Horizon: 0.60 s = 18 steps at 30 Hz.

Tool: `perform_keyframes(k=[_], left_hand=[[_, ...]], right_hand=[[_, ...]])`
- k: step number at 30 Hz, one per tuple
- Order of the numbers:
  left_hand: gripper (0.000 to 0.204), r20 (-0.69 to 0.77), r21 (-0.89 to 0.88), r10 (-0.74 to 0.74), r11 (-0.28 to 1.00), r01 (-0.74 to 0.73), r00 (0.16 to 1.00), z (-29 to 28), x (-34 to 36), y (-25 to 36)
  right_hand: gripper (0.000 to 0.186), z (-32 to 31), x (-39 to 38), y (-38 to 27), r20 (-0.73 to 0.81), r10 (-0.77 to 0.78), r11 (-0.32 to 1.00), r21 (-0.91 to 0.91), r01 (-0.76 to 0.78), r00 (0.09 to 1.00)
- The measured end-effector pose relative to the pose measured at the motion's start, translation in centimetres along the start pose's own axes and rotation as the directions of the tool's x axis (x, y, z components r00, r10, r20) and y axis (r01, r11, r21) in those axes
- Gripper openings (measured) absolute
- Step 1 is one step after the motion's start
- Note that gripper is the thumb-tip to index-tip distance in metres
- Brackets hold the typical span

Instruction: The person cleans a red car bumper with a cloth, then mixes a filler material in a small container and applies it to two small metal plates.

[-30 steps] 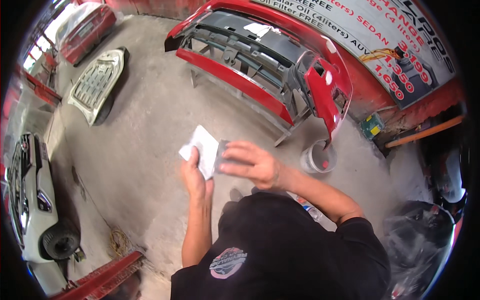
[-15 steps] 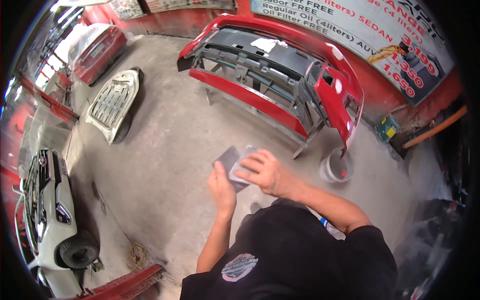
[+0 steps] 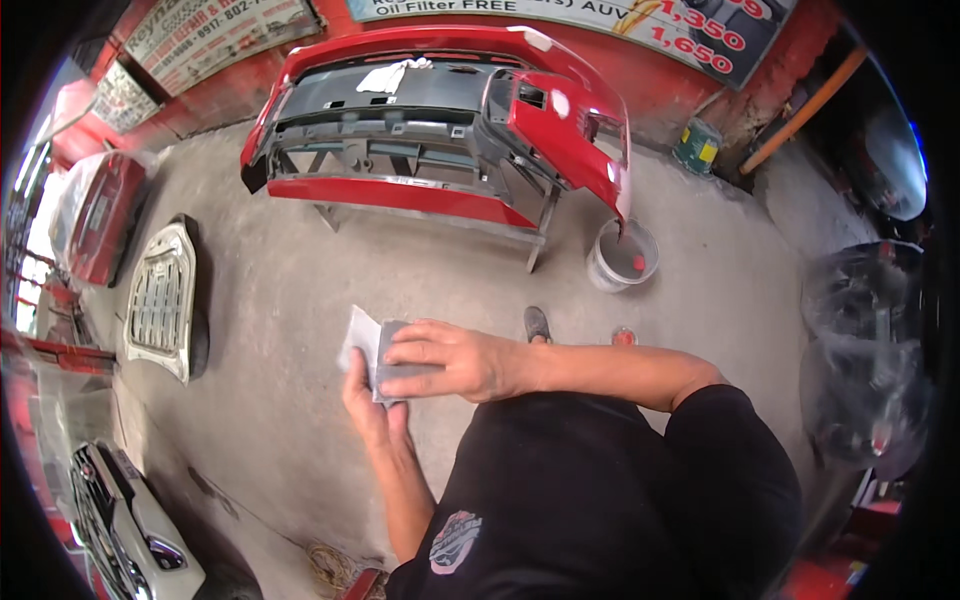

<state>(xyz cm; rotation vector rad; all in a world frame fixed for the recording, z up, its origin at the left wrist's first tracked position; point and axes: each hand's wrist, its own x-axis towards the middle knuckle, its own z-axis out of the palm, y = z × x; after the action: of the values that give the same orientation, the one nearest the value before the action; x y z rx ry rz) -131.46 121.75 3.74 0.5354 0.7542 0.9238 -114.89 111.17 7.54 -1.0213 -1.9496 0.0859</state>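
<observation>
Before my body I hold a folded sheet of grey sandpaper [image 3: 362, 335], one flap pale and the other dark grey. My left hand [image 3: 375, 412] grips it from below and the left, with the thumb on the near face. From the right, my right hand [image 3: 462, 362] has its fingers laid across the dark flap, pressing it. The palm side of the right hand is hidden. Beyond my hands a red car bumper [image 3: 390, 197] rests on a metal stand, with a white cloth [image 3: 392, 76] on top.
A whitish bucket [image 3: 602, 272] with something red inside stands below the bumper's right end. A green can [image 3: 697, 146] is by the wall. To the left are a silver panel [image 3: 160, 305] and a white car [image 3: 150, 535]. A plastic-covered dark object [image 3: 868, 350] stands at right.
My view has turned, so the bumper and bucket sit further left. The sandpaper has opened into a V, its pale flap showing at left, with my right fingers across the dark flap.
</observation>
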Motion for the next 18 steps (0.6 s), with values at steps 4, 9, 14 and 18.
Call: perform_keyframes(k=[4, 9, 14, 18], left_hand=[[0.036, -0.038, -0.072, -0.068, 0.995, 0.065, 0.997, -0.4, 0.0, -1.7], [0.039, 0.058, 0.202, 0.286, 0.935, -0.292, 0.956, 2.2, -1.2, 0.3], [0.052, 0.093, 0.481, 0.311, 0.818, -0.316, 0.946, 1.9, -0.4, -2.0], [0.05, -0.007, 0.418, 0.35, 0.852, -0.315, 0.937, 4.8, -0.9, -2.0]], right_hand=[[0.063, 1.0, -4.6, 2.0, -0.021, 0.211, 0.963, -0.17, -0.211, 0.977], [0.062, 0.3, -7.3, 4.6, 0.077, 0.405, 0.908, -0.152, -0.391, 0.911], [0.05, -0.1, -1.4, 2.5, -0.001, 0.196, 0.912, -0.368, -0.182, 0.981], [0.049, 2.4, -4.3, 1.4, 0.02, 0.241, 0.921, -0.319, -0.222, 0.97]])
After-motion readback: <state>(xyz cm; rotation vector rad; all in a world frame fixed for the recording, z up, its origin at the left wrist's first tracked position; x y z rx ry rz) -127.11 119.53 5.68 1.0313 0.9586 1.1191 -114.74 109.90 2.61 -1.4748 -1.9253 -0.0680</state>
